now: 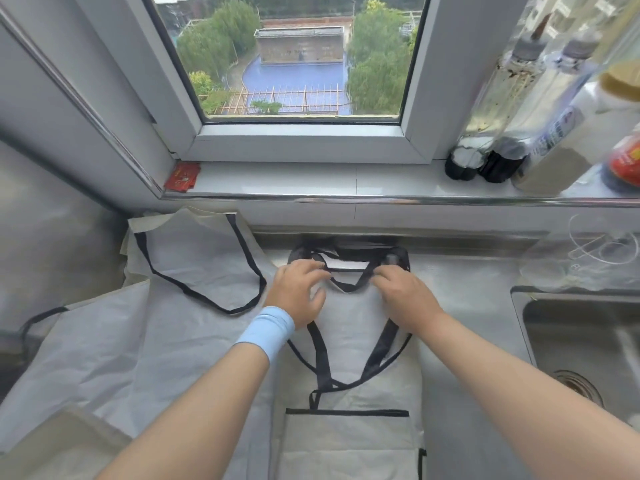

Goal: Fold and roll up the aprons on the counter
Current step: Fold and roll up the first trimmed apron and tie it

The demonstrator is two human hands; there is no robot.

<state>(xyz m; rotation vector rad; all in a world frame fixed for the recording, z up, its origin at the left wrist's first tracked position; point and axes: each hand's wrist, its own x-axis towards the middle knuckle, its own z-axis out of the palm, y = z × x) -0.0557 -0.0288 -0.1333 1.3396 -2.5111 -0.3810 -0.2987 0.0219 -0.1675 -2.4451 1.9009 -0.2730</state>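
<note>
Two aprons on tabletop (pixel 467 317): spare apron (pixel 194 265) spread at left, folded apron (pixel 349 337) narrow in centre, bib toward window. Right hand (pixel 403 294) pinching black strap (pixel 346 270) at bib edge. Left hand (pixel 298 289) bent over strap, can't tell if gripping tbh. Tip: tuck strap flat inside first, then roll tight, edges lined up.

One camera here, worn on the head. It faces forward and tips down over the table (pixel 467 306), close in, so both forearms run up from the bottom edge. The left hand (pixel 298 289) and right hand (pixel 405 292) sit dead centre on the apron (pixel 349 341). It's a wide lens, and straight edges bow. Up top the window (pixel 298 64) is met almost square on, while the sink (pixel 571 341) is cut by the right edge.
</note>
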